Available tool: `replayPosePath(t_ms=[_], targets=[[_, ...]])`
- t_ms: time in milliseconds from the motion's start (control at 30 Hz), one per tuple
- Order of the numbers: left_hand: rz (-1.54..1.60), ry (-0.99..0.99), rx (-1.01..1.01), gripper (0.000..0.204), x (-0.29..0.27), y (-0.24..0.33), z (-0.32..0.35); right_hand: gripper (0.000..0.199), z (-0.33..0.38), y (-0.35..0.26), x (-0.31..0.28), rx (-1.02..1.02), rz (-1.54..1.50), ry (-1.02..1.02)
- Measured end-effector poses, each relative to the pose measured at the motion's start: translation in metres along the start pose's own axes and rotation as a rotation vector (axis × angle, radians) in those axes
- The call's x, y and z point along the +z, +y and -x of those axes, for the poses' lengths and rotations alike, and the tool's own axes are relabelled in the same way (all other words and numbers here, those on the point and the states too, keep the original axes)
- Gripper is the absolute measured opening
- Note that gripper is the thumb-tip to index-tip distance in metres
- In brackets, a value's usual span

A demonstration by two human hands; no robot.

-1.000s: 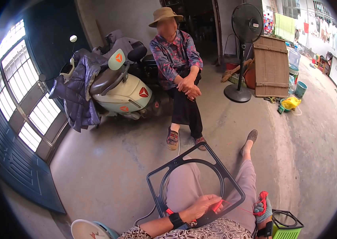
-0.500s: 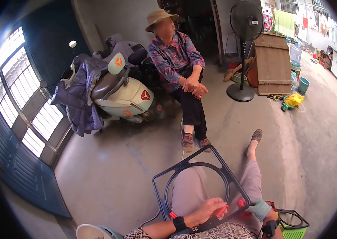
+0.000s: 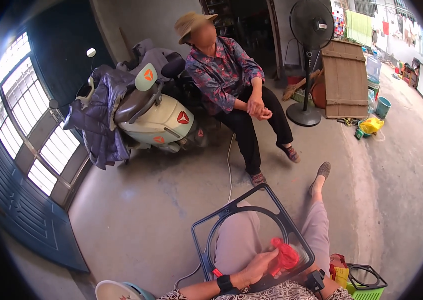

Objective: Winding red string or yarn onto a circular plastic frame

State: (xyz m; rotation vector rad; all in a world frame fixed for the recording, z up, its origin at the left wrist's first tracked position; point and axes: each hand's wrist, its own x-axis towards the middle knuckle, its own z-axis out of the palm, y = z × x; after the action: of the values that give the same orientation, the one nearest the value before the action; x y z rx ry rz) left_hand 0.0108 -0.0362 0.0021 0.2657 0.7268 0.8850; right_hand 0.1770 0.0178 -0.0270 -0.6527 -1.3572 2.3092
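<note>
While left hand [image 3: 259, 265] grips red cloth [image 3: 285, 256], frame [image 3: 251, 235] rests across knees.

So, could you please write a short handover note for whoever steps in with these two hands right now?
Left hand: on the red cloth, pressing it to the dark square frame resting across the lap.
Right hand: hidden at the lower edge; only a wrist with a dark band shows near the frame's corner.
The cloth sits at the frame's inner ring, right side.
How much has been wiped cannot be told; the rest of the ring looks untouched.
Another person sits opposite, hands clasped.
</note>
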Motion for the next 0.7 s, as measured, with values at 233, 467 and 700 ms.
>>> replayPosePath(t_ms=[233,467,700], targets=[[0.085,-0.084,-0.188,0.028,-0.014,0.003,-0.002,0.027,-0.011,0.012,-0.034,-0.305,-1.102,0.543],[0.023,-0.146,-0.135,0.027,-0.012,0.007,0.003,0.037,0.098,-0.005,-0.089,-0.638,-1.152,0.391],[0.004,-0.082,-0.134,0.022,-0.003,0.008,0.001,0.041,0.170,-0.008,-0.072,-0.345,-0.725,0.711]])
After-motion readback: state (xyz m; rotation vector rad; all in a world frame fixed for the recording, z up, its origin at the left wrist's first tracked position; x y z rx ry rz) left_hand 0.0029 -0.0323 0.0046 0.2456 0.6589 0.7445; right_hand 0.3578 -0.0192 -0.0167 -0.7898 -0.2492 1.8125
